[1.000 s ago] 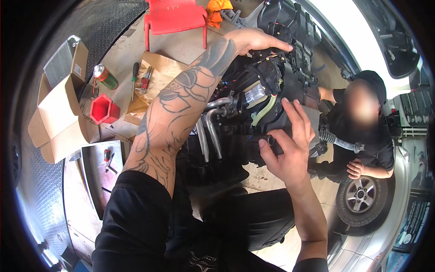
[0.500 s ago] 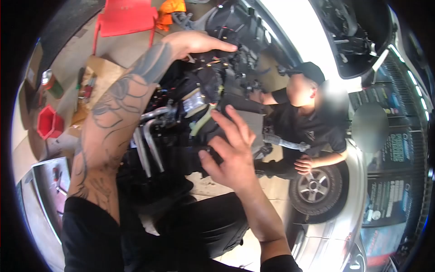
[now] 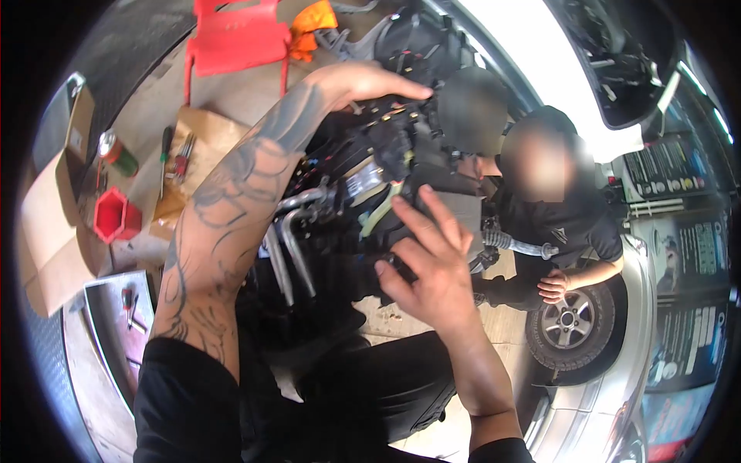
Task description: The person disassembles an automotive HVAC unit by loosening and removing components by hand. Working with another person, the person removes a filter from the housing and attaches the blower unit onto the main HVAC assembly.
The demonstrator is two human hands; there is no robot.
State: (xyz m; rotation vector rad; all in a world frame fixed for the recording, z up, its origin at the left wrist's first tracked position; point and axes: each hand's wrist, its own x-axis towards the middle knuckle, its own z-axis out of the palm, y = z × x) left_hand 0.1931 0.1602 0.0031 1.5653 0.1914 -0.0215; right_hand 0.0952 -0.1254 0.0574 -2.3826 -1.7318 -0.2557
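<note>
The black assembly [image 3: 444,174], with wiring and metal pipes [image 3: 289,255], is in front of me. My left hand [image 3: 363,82] is at its upper edge, one digit stretched out along the top and the other fingers mostly hidden; it seems to grip the unit. Over the lower right part of the assembly is my right hand [image 3: 432,270], its fingers apart and slightly bent. Nothing can be made out between its thumb and forefinger. A pale green tube [image 3: 380,214] runs just left of its fingertips.
A person in black [image 3: 567,224] is beside the assembly, near a wheel [image 3: 567,320]. To the left are a red chair [image 3: 238,38], spray can [image 3: 117,153], screwdriver [image 3: 165,154], red hexagonal container [image 3: 117,214], open cardboard box [image 3: 54,231] and metal tray [image 3: 116,328].
The camera view has swung right, then partly back. Compared with the earliest frame, the dark round piece between my right thumb and forefinger no longer shows clearly. My left hand remains at the assembly's upper edge.
</note>
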